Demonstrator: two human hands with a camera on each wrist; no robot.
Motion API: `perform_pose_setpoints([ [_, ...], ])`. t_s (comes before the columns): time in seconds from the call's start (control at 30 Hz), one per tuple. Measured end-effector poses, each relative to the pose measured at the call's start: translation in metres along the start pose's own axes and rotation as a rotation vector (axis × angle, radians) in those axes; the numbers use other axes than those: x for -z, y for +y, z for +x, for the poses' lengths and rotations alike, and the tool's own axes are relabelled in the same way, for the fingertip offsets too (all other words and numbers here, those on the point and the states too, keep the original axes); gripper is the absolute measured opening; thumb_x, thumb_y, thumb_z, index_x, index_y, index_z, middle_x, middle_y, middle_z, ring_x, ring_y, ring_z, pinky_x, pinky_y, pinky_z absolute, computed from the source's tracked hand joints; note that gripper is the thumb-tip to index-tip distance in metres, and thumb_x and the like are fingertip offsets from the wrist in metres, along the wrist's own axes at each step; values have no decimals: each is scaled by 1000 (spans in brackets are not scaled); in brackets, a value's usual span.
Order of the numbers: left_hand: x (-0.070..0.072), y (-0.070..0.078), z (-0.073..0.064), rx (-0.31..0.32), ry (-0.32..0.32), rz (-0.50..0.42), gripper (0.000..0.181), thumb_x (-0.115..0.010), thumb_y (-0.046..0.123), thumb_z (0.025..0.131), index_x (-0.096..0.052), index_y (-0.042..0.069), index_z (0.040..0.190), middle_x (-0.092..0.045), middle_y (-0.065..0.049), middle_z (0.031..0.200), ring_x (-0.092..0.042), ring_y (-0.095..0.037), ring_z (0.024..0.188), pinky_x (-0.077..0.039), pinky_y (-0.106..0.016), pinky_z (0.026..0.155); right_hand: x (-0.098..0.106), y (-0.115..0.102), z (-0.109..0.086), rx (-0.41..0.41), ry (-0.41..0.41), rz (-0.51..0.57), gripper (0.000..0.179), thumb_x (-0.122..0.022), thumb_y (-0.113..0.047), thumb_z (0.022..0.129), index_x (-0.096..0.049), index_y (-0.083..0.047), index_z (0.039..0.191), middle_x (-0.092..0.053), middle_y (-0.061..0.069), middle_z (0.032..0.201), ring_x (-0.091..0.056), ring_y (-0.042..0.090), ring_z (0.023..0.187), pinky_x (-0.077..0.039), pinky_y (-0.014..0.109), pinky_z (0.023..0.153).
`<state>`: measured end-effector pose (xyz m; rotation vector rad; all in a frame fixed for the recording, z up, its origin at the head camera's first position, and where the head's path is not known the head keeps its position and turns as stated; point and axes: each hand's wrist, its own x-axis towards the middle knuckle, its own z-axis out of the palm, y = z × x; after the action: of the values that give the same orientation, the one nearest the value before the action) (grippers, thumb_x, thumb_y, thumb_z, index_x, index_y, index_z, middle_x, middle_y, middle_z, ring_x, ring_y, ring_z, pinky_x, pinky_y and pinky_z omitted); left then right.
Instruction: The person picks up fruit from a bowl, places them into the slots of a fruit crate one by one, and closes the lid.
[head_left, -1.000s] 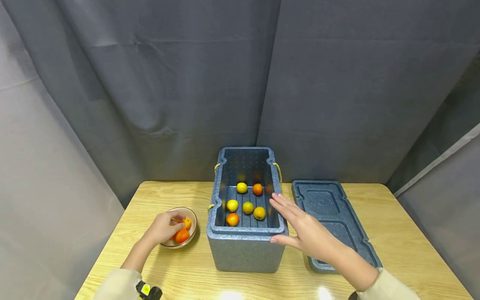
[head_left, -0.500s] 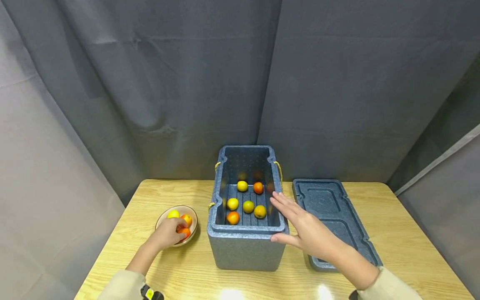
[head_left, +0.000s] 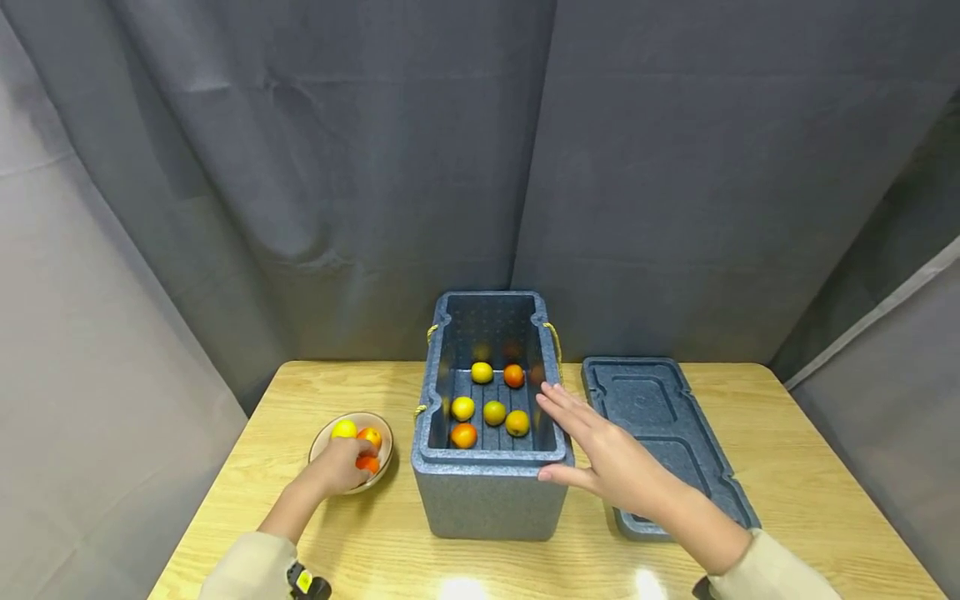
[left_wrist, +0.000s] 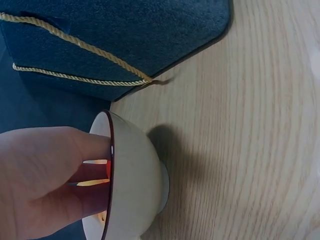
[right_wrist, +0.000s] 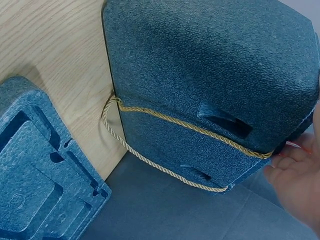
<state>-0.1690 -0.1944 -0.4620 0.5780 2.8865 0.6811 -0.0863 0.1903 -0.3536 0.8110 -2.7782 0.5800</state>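
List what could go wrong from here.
1. The left hand is down in the bowl, fingers around a red-orange fruit; pulling out might tip it.
2. The bowl's yellow fruit could get nudged out.
3. Any fruit dropped into the box might bump the six fruits inside.

Holding the left forearm [head_left: 288, 512] forward and angled inward, in line with the left hand [head_left: 337, 467]. Curving the left fingers [head_left: 360, 447] downward opposite the left thumb [head_left: 358, 478], pinching between them and keeping knuckles uppermost. Extending the right forearm [head_left: 701, 529] forward and inward too. Holding the right hand [head_left: 611, 462] flat, lining up nearly straight right fingers [head_left: 562, 411] and spreading the right thumb [head_left: 570, 477] well apart.
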Motion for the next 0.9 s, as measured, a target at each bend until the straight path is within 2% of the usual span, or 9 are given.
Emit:
perform_pose_setpoints([
  [0.13,3,-1,-4,7,8,-43,23,-73,-1,70,-71,2,92,-72,-10,92,-66,-24,89,-54,-37,79,-1,-1,0,-3,-8,3,85,-64,-56,82,-36,-12,149,-31,4,158,-35,28,144,-46,45,103],
  [0.27,8,-3,-7,55,31,-96,22,-73,2,72,-72,5,93,-73,-8,94,-65,-23,89,-53,-35,78,-1,-1,0,-7,-6,1,85,-64,-56,82,-36,-12,148,-30,4,158,-35,28,144,-46,46,103],
  [0.63,20,-9,-10,142,50,-366,26,-73,16,82,-70,5,106,-71,-12,105,-66,-19,90,-54,-27,77,-1,0,-1,-12,-2,5,84,-65,-54,82,-35,-12,149,-30,4,159,-35,28,143,-46,46,102],
  [0.77,22,-11,-9,150,18,-531,34,-68,19,87,-65,1,116,-67,-19,116,-67,-22,97,-57,-30,81,-1,0,-1,-14,-2,5,84,-65,-55,82,-35,-12,149,-30,4,159,-35,28,144,-47,46,102],
  [0.9,23,-13,-7,164,-41,-790,43,-60,21,94,-55,-4,129,-62,-17,124,-66,-17,103,-57,-32,89,-2,0,0,-14,1,4,85,-65,-55,82,-35,-12,149,-30,4,159,-35,28,143,-47,46,102],
])
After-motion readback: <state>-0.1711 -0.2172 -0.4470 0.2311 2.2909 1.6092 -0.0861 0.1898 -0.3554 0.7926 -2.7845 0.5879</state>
